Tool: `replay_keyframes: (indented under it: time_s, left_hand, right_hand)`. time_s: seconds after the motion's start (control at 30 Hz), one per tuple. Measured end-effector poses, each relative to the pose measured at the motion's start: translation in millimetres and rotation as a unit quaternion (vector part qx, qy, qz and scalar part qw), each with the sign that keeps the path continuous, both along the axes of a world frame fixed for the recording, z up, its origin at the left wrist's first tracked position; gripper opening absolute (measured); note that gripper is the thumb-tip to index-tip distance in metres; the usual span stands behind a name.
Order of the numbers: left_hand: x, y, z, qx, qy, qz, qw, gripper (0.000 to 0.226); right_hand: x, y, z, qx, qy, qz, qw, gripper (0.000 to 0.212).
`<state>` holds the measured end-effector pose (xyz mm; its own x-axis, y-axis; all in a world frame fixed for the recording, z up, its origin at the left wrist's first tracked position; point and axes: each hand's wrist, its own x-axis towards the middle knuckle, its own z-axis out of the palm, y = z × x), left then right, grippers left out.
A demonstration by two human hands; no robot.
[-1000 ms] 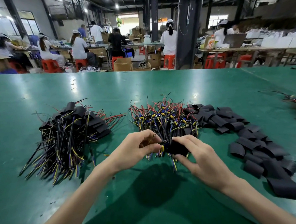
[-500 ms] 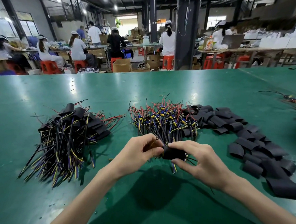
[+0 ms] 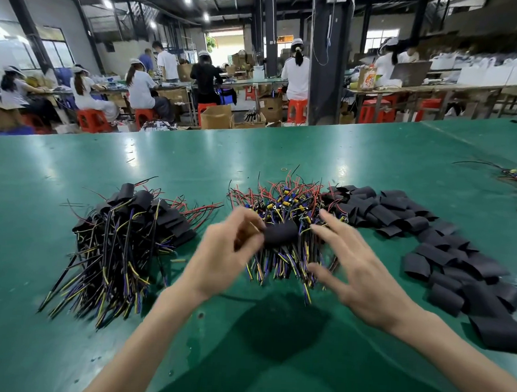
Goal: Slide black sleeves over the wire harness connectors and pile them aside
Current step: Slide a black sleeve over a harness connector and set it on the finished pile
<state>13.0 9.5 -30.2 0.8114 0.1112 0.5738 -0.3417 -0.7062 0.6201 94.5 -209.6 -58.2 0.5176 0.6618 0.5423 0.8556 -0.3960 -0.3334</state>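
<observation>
**Q:** How far along is the work?

**A:** Partly done. On the green table (image 3: pixel 103 163), a heap of sleeved wire harnesses (image 3: pixel 123 233) lies at the left. A tangle of bare multicoloured wire harnesses (image 3: pixel 284 203) sits in the middle. A trail of loose flat black sleeves (image 3: pixel 445 256) curves away at the right. Many pieces are left to cover.

**Q:** And the piece in hand?

**A:** The rounded black sleeve (image 3: pixel 280 233) is held over the near part of the middle tangle, between the hands. The left hand (image 3: pixel 227 254) pinches its left end with curled fingers (image 3: pixel 250 222). The right hand (image 3: pixel 363 279) is spread wide just beside the right end and holds nothing. The sleeve's long axis runs left to right. Motion blur hides whether it is fully seated; it probably is.
</observation>
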Motion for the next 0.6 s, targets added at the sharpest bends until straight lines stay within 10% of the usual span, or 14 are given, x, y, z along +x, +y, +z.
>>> replay_keyframes:
  time_s: [0.23,0.4,0.6]
  left_hand:
    - [-14.7,87.2,22.4,0.115,-0.110,0.354,0.922,0.035]
    - [-18.7,125.2,-1.6,0.138,0.090,0.503,0.849,0.045]
    - [-16.3,131.9,-5.8,0.145,0.092,0.548,0.819,0.040]
  right_hand:
    - [22.0,-14.2,-4.5,-0.239,0.061,-0.340,0.907,0.069]
    - [21.1,-17.7,-6.6,-0.325,0.132,-0.380,0.856,0.059]
    - [16.1,-18.9,0.0,-0.321,0.169,-0.356,0.861,0.033]
